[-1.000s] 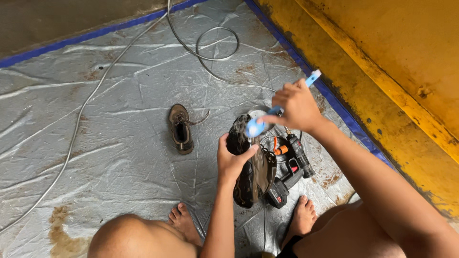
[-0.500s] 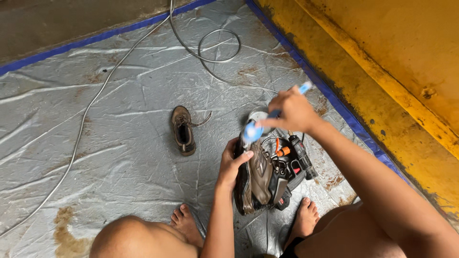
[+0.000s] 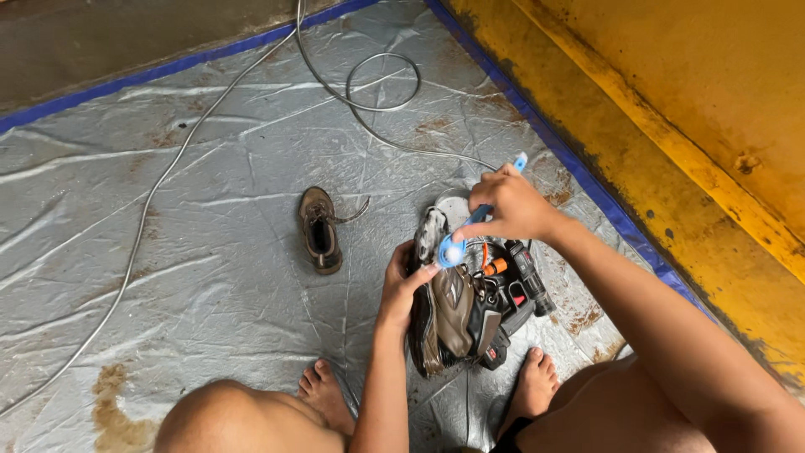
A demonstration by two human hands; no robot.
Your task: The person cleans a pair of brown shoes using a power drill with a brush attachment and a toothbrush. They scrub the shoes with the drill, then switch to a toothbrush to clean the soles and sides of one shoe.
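My left hand (image 3: 402, 285) grips a brown shoe (image 3: 444, 315), held on its side with the upper facing me. My right hand (image 3: 507, 205) holds a blue brush (image 3: 470, 231) by its handle, and the brush head rests against the shoe near its top. The matching brown shoe (image 3: 319, 229) lies alone on the grey plastic sheet (image 3: 210, 252), to the left of my hands. Under the held shoe sits a black tool with red and orange parts (image 3: 516, 285).
A thin grey cable (image 3: 381, 105) loops across the sheet at the top. The sheet's blue edge (image 3: 579, 168) runs along a yellow wall (image 3: 688, 109) on the right. My bare feet (image 3: 532, 386) and knees fill the bottom of the view.
The held shoe has turned from sole-up to show its brown upper. My right hand has lowered the brush down onto the shoe.
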